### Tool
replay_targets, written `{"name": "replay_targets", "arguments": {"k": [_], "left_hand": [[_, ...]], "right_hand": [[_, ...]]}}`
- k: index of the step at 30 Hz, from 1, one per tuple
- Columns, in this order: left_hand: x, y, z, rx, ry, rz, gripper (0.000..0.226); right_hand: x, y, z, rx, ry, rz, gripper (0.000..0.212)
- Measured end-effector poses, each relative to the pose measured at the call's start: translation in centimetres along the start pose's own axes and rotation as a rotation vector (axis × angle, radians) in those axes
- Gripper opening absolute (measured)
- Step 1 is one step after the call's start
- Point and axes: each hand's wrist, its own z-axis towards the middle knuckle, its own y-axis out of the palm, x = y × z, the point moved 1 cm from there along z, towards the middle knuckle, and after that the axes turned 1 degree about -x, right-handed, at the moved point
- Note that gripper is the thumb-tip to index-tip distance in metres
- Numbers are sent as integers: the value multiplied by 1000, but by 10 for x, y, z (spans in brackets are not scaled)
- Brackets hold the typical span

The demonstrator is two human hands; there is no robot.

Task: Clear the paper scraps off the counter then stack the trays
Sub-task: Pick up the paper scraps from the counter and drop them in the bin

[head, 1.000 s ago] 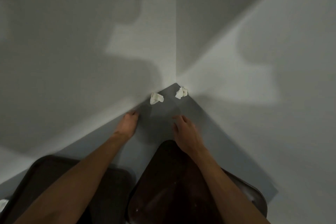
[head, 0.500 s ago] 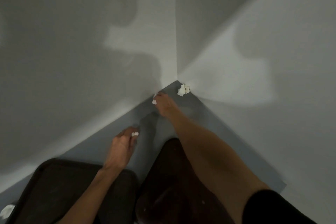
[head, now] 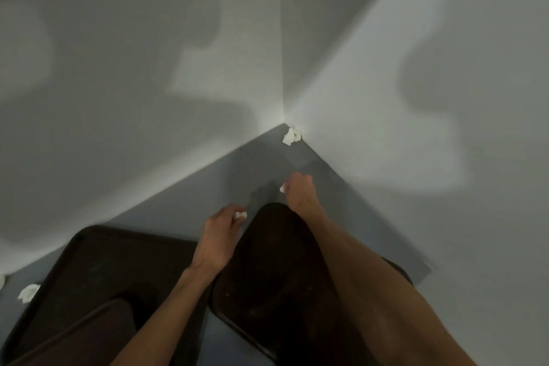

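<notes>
— Where's the paper now?

— One crumpled scrap sits tucked in the far corner of the counter, mid-frame, touching the wall. Another lies at the lower left, just beside the left tray.

— And the hands?

— The right hand is curled closed around a small white wad peeking out at its thumb side. The left hand pinches a bit between its fingertips. It's dim, so how much paper each holds I can't say.

— Tricky to pick up?

— I'd think not. It looks feather-light and soft, squashing to nothing. A fingertip pinch on any raised fold should do, though the corner piece needs raking out from the wall.

— The trays?

— Dark, rigid-looking, likely smooth. The right tray lies under the forearm; grip opposite rims.
</notes>
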Motion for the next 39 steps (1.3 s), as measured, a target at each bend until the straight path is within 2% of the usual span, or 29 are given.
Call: {"name": "replay_targets", "arguments": {"k": [2,5,9,16,21,25,29,34,39], "left_hand": [[18,9,-17,-16,15,7,10],[52,20,-49,-18,48,3,14],[101,38,-99,-13,117,-12,15],[174,87,-211,-77,140,-127,13],[207,143,-300,-203,126,-179,12],[211,199,-358,-325,156,-168,12],[183,255,-401,-505,135,-88,10],[113,337,-437,-647,82,64,17],[33,423,-456,-699,-39,128,13]], "right_hand": [[16,-19,-30,51,110,239,21],[35,-51,-98,157,130,461,8],[63,-83,-201,243,143,670,26],[132,-89,-380,311,130,692,24],[191,-70,-496,331,261,744,17],[245,-28,-562,328,424,761,12],[294,44,-606,287,597,746,9],[354,163,-636,190,769,753,14],[408,277,-628,140,924,816,21]]}}
